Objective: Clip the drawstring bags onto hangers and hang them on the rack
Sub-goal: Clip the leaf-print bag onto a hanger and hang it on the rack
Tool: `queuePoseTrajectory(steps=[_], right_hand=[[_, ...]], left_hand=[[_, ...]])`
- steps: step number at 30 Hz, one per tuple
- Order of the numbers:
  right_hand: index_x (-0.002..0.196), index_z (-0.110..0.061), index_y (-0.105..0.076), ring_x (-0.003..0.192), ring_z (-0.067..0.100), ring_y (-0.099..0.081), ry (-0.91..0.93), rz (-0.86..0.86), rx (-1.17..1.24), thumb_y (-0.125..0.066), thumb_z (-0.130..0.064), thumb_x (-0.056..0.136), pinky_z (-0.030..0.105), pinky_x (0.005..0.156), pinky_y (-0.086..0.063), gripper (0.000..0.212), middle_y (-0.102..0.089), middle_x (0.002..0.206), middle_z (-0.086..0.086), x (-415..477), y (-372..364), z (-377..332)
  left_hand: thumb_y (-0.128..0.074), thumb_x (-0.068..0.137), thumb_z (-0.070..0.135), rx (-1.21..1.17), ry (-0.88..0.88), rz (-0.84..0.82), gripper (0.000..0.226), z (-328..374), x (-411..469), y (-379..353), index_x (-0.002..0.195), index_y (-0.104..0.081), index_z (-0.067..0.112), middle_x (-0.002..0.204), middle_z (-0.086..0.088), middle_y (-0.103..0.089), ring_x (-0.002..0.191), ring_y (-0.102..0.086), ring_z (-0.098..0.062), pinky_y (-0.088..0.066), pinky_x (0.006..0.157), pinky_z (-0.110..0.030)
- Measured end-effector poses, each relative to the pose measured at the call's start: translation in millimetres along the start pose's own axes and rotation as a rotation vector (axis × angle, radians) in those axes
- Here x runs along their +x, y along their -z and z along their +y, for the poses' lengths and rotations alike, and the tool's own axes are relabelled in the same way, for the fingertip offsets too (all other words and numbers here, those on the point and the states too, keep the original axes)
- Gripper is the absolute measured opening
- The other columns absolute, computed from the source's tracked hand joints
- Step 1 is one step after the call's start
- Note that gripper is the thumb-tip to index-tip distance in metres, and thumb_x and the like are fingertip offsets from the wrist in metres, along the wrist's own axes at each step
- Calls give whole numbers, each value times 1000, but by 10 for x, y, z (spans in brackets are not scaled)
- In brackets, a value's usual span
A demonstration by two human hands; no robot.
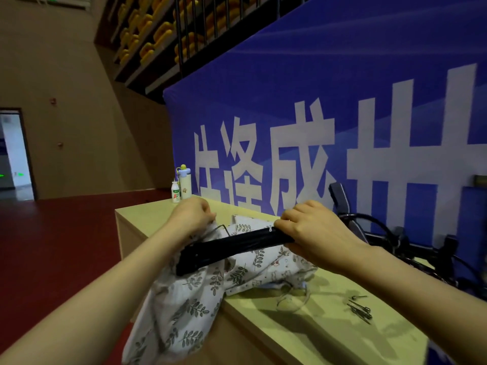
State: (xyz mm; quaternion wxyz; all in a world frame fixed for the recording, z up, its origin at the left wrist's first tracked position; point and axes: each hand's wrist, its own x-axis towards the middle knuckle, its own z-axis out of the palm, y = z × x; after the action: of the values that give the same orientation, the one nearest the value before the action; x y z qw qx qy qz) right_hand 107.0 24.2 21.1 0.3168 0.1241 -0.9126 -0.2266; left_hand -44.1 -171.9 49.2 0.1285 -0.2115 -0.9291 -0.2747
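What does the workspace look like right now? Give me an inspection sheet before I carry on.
Surface: pale wooden table, bags heaped at its middle.
Job's things: leaf-print bags, one hanging over the near edge; black hanger held across them; rack cannot be identified.
Clutter: small metal pins towards the right; two bottles at the far corner.
Grippers: left hand curled on bag fabric by the hanger's hook; right hand grips the hanger's right end.
Cables: nothing seen; a loose drawstring lies on the table.
Surroundings: blue banner behind, red floor, doorway at left, black frames at right.
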Motion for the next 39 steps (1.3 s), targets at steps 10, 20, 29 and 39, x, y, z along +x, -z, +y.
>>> queuePoseTrajectory(steps=[10, 20, 29, 39], right_hand=[[89, -21, -69, 78, 17, -64, 133, 181, -87, -72, -16, 73, 37, 93, -45, 18, -69, 82, -5, 220, 100, -190], [102, -18, -68, 105, 19, -60, 215, 315, -107, -46, -13, 88, 41, 112, -23, 26, -69, 98, -3, 387, 117, -142], [97, -17, -55, 86, 21, -60, -542, -194, 959, -64, -31, 82, 35, 72, -49, 23, -63, 94, 3, 68, -244, -605], [62, -17, -36, 66, 21, -43, -635, -232, 799, -47, -7, 84, 30, 52, -30, 27, -43, 65, 3, 46, -440, -529]], left_hand=[[-44, 96, 21, -520, -232, 46, 25, 554, -242, -413, 73, -50, 12, 71, -2, -52, 74, -49, -20, -43, 73, -36], [-38, 92, 20, -851, 4, 187, 26, 386, -245, -739, 67, -43, 16, 69, -5, -47, 70, -44, -22, -40, 66, -42], [-35, 92, 13, -1106, 220, 255, 26, 356, -181, -670, 66, -39, 14, 67, -8, -41, 72, -43, -24, -34, 68, -37], [-35, 87, 16, -1273, 372, 190, 20, 346, -253, -634, 73, -46, 7, 71, -17, -49, 63, -53, -27, -46, 60, -34]])
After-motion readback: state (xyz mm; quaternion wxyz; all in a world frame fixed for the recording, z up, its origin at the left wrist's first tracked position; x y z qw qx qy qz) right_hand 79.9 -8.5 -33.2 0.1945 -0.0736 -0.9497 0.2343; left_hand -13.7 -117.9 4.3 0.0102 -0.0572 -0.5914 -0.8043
